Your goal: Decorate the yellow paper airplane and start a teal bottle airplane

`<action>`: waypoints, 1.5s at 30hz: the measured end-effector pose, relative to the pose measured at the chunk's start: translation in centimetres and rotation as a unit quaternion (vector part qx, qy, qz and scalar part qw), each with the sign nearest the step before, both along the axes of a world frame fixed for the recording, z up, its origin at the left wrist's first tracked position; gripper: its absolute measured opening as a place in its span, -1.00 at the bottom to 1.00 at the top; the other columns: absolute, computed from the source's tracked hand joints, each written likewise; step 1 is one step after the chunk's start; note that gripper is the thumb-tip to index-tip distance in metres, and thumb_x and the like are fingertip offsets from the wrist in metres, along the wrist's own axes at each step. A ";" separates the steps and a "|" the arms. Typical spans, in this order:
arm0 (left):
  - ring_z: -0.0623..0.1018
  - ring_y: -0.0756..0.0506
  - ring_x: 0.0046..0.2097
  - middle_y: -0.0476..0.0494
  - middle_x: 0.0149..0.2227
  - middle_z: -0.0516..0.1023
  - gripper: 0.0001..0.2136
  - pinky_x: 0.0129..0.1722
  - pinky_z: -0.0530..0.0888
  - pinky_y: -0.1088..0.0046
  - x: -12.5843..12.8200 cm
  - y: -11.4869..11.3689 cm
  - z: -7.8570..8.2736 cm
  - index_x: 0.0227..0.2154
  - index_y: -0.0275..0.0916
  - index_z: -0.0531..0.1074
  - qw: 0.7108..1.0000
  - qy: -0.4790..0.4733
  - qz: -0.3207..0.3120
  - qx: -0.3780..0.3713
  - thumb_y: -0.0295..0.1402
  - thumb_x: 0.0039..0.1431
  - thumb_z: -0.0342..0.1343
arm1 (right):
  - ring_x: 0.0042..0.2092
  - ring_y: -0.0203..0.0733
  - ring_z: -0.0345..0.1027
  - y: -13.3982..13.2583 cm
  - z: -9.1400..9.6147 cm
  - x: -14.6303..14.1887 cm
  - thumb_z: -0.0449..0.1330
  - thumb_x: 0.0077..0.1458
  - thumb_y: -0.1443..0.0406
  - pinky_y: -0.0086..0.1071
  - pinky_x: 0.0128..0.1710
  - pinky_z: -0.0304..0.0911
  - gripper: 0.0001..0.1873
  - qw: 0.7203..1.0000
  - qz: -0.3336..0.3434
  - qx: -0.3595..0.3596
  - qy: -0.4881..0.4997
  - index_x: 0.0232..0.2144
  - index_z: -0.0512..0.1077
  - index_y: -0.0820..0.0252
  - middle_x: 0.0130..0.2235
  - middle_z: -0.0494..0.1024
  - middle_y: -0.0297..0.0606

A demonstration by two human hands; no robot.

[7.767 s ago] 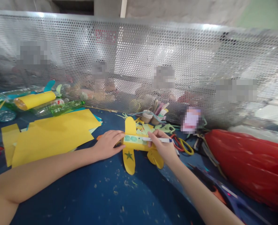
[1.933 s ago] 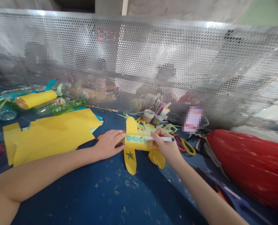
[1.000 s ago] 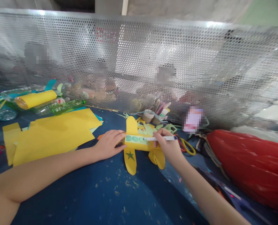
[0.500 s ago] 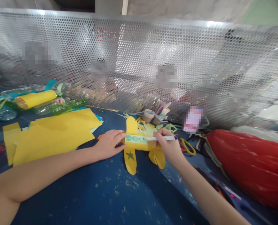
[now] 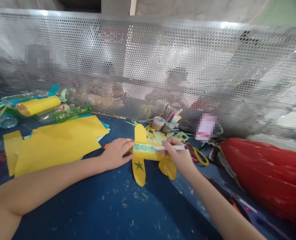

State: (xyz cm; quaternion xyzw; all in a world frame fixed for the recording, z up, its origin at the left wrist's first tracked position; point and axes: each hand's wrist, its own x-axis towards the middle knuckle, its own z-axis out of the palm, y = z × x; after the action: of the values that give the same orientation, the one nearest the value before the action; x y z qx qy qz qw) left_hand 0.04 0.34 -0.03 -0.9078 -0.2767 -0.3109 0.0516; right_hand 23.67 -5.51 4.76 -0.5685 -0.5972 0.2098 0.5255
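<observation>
A yellow paper airplane model [image 5: 148, 155] lies on the blue table, with rounded wings, a green star on the near wing and a pale strip of green ovals along its body. My left hand [image 5: 116, 153] grips the left end of its body, thumb on the near side and fingers on the far side. In my right hand [image 5: 178, 155] is a white marker pen [image 5: 179, 147] with a dark end. Its tip touches the pale strip, to the right of the ovals. The hand covers part of the body near the tail.
Yellow paper sheets [image 5: 58, 143] lie at left, with plastic bottles [image 5: 71, 114] and another yellow paper model [image 5: 39, 105] behind. Paper scraps, cups of sticks [image 5: 158, 123] and scissors [image 5: 200, 156] sit beyond the model. A red plastic bag [image 5: 265, 176] is at right. A perforated metal screen [image 5: 148, 60] spans the back; people are behind it.
The marker pen's tip has shifted very slightly left along the strip, with my right hand. My left hand and the airplane model stay in place.
</observation>
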 end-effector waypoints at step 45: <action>0.41 -0.18 0.02 -0.19 0.02 0.43 -0.66 0.02 0.36 0.21 0.0 0.0 -0.1 -0.03 -0.25 0.30 1.000 -0.003 0.000 0.011 -0.18 0.21 -0.01 | -0.63 -0.32 0.11 0.3 -0.5 0.2 0.14 0.01 0.19 -0.42 -0.54 0.05 -0.70 1.000 0.010 -0.011 0.006 -0.67 0.19 0.11 -0.73 0.36 -0.42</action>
State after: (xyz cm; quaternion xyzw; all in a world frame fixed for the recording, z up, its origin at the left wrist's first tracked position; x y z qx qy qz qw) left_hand 0.05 0.36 -0.11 -0.9062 -0.2731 -0.3171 0.0602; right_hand 23.88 -5.19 4.25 -0.5673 -0.5969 0.2252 0.5207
